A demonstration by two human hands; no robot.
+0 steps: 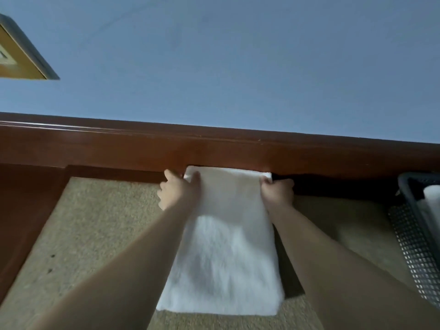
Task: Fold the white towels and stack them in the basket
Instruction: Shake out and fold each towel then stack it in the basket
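A white towel [226,246] lies lengthwise on the tan surface [95,234], folded into a long rectangle that reaches from near me to the dark wood rail. My left hand [177,190] pinches its far left corner, thumb on top. Its far right corner is held by my right hand [277,190], whose fingers curl around the edge. At the right edge stands a dark mesh basket [416,246], partly cut off, with a white towel [432,198] inside it.
A dark reddish wood rail [214,148] runs across behind the towel, with a blue wall [214,55] above it. A framed picture [21,55] hangs at the upper left. Wood also borders the tan surface on the left.
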